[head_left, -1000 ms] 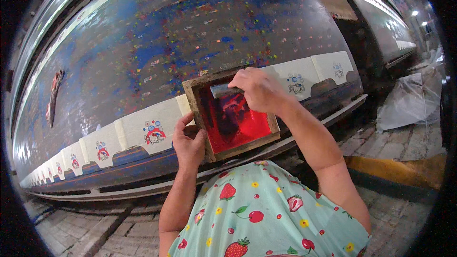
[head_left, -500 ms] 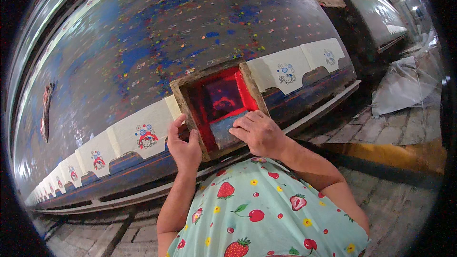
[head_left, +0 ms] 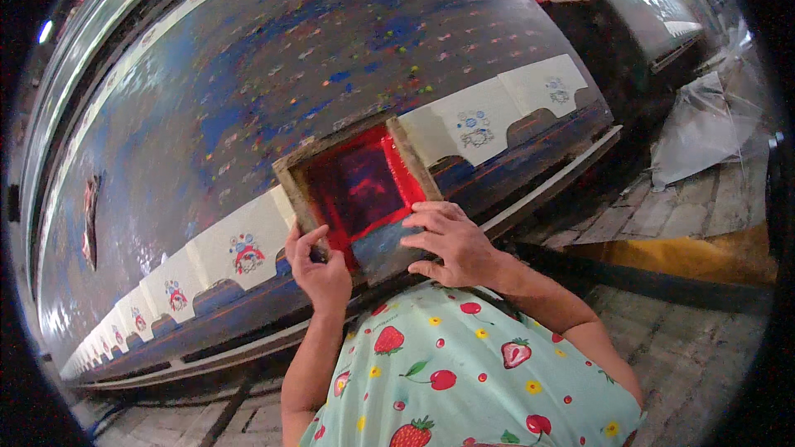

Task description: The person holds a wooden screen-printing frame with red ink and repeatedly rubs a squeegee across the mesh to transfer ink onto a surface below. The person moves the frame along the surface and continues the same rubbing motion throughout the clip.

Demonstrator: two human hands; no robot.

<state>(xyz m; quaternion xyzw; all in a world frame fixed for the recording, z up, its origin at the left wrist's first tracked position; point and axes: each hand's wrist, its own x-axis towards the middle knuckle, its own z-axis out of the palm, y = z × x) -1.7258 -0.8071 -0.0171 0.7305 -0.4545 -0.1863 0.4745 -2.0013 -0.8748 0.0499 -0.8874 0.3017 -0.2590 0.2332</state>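
Note:
A wooden-edged printing screen sits over the near edge of the long, paint-stained table, with wet red ink around its dark mesh. My left hand has its bent fingers and thumb at the screen's left side. At the right side, near the close corner, my right hand curls its fingers onto the wood, thumb held lower down. To the left of the screen lies a white fabric piece printed with a red and blue cartoon figure. Another white piece on the right carries a print in blue and dark lines only.
More printed white pieces run along the near edge of the table. A thin reddish-brown strip lies at the far left. Clear plastic sheeting hangs on the right above the brick floor.
The screen has come slightly left and nearer, both hands along with it. My right hand has opened from a tight pinch over the screen's near part to a grip at its right side.

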